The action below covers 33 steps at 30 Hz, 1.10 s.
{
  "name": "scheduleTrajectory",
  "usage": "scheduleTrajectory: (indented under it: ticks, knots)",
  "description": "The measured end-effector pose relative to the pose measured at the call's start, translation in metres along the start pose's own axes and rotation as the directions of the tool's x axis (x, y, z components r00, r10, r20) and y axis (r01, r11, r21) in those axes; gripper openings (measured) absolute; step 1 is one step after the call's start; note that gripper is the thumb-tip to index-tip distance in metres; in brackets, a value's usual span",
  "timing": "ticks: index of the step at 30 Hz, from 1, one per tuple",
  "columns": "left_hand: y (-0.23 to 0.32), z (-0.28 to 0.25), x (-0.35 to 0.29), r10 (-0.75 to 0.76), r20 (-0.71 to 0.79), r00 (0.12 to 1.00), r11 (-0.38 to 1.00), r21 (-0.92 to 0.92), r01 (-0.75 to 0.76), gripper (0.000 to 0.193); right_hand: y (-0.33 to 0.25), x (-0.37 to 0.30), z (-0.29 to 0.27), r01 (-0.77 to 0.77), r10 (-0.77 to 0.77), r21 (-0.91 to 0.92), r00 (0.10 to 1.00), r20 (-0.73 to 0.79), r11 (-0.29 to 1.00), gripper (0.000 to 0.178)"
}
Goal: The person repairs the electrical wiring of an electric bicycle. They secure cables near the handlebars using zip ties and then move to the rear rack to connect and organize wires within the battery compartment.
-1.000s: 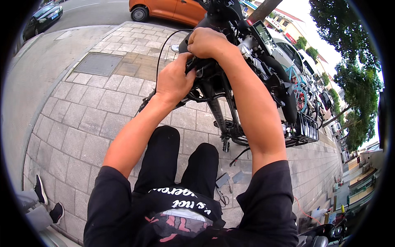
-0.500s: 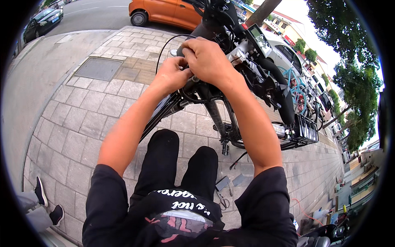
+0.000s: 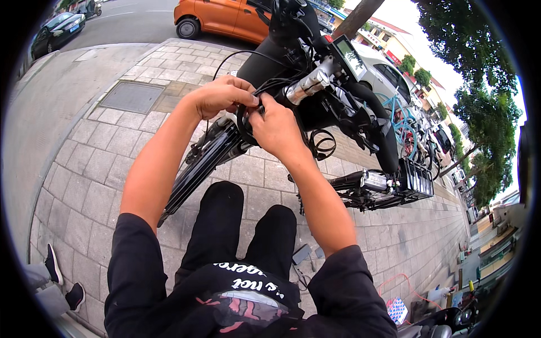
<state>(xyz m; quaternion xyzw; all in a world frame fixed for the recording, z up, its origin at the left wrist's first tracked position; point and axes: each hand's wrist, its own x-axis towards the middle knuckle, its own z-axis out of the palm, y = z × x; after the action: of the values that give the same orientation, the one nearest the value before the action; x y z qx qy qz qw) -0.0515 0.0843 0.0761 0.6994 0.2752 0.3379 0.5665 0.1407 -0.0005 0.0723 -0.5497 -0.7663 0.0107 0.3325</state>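
A black electric bicycle stands before me, its silver stem point(image 3: 307, 87) and grey-screened display point(image 3: 350, 57) at upper centre. Both hands meet just left of the stem, among the black cables point(image 3: 276, 84) at the bike's front. My left hand point(image 3: 225, 96) is closed, thumb and fingers pinched on a black cable. Close against it, my right hand point(image 3: 277, 125) pinches at the same spot, fingertips nearly touching the left thumb. Exactly what lies between the fingertips is partly hidden. Below the hands, the front wheel's black fender point(image 3: 197, 166) slants down to the left.
A coiled black cable point(image 3: 324, 145) hangs right of my right wrist. Farther right is the rear rack point(image 3: 417, 180). Small dark items point(image 3: 302, 254) lie on the paving by my knee. Another person's shoes point(image 3: 75, 297) show at lower left. An orange car point(image 3: 225, 19) is parked beyond.
My right hand has shifted lower, baring the stem and cables it covered. My left hand has risen slightly, turning its back upward. The handlebar and front wheel have turned; the coiled cable now shows.
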Motion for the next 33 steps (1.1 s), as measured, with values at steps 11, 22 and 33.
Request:
scheduleTrajectory:
  ticks: [11, 22, 33]
  knots:
    - [-0.022, 0.000, -0.002, 0.131, 0.065, 0.989, 0.988, -0.091, -0.125, 0.030, -0.008, 0.001, -0.033, 0.213, -0.222, -0.411, 0.975, 0.028, 0.886, 0.023]
    - [-0.020, 0.051, -0.001, 0.234, -0.400, 0.886, 0.966, 0.199, -0.166, 0.030, -0.041, 0.070, -0.061, 0.554, -0.698, -0.763, 0.689, 0.196, 0.333, 0.020]
    - [-0.010, 0.049, 0.016, -0.078, -0.385, 0.920, 0.984, -0.176, 0.010, 0.042, 0.010, -0.102, -0.013, 0.483, -0.482, -0.096, 0.875, 0.033, 0.870, 0.016]
